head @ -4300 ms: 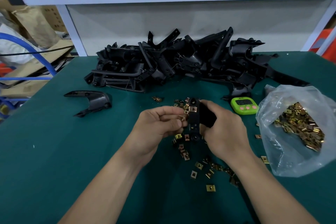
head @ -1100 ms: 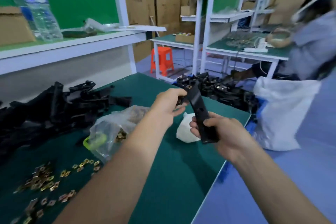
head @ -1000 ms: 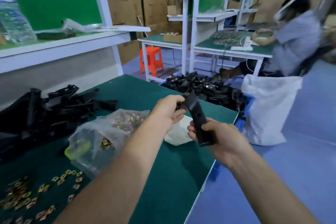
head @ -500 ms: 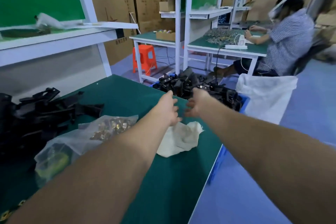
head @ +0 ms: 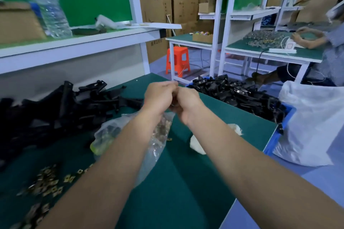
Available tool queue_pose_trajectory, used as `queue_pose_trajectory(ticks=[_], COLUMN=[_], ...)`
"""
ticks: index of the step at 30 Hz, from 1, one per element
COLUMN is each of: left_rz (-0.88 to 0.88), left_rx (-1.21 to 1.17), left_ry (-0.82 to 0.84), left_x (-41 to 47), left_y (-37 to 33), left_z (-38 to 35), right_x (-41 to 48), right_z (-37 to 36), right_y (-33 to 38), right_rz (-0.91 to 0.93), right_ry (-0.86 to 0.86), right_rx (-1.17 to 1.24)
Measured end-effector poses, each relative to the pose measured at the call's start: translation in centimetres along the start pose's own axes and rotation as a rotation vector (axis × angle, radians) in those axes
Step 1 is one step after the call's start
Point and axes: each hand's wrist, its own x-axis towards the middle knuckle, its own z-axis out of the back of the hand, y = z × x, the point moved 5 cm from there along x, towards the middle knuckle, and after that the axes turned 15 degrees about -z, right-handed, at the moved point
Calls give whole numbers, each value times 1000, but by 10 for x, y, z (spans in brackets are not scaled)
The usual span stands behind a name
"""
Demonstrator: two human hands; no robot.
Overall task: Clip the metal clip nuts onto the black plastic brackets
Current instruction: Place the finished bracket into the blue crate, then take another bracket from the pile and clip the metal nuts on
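Both hands are seen raised together over the middle of the table, the left hand touching the right hand. Their fingers are bent toward each other, but the hands are blurred, and whether anything is pinched between them cannot be told.

A heap of brackets is spread along the far left of the table. More brackets are piled in a blue bin off the table's far right edge. Loose nuts are scattered at the near left. A clear bag of nuts lies under the left forearm, with something lime green seen blurred at its left end. A white cloth lies near the right edge.

A white sack is stood beside the bin. A bottle is stood on the shelf at far left.
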Motion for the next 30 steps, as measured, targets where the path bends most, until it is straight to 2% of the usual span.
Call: queue_pose_trajectory(ticks=[3, 7, 12, 15, 18, 20, 23, 25, 27, 30], left_rz=[-61, -12, 17, 82, 270, 366, 397, 365, 295, 202], left_rx=[91, -74, 373, 633, 656, 631, 698, 844, 873, 860], left_ry=[-143, -323, -530, -490, -322, -220, -78, 12, -4, -146], left_x=[-8, -38, -103, -137, -167, -185, -205, -211, -215, -220], left_y=[-9, -2, 21, 42, 72, 94, 112, 120, 122, 118], left_z=[79, 183, 296, 344, 371, 378, 371, 363, 355, 351], right_x=[-22, -46, -48, -38, -28, -19, 1, 12, 19, 17], right_z=[-49, -112, -184, -223, -251, -266, -278, -279, -279, -287], right_y=[-14, -48, -106, -142, -176, -194, -201, -204, -208, -207], right_rz=[-46, -78, -46, -15, -4, 107, 490, 594, 690, 873], right_ry=[181, 318, 389, 450, 497, 451, 138, -5, -63, -37], right_rx=[-83, -224, -555, -872, -1118, -1347, -1759, -1881, -1971, -1949])
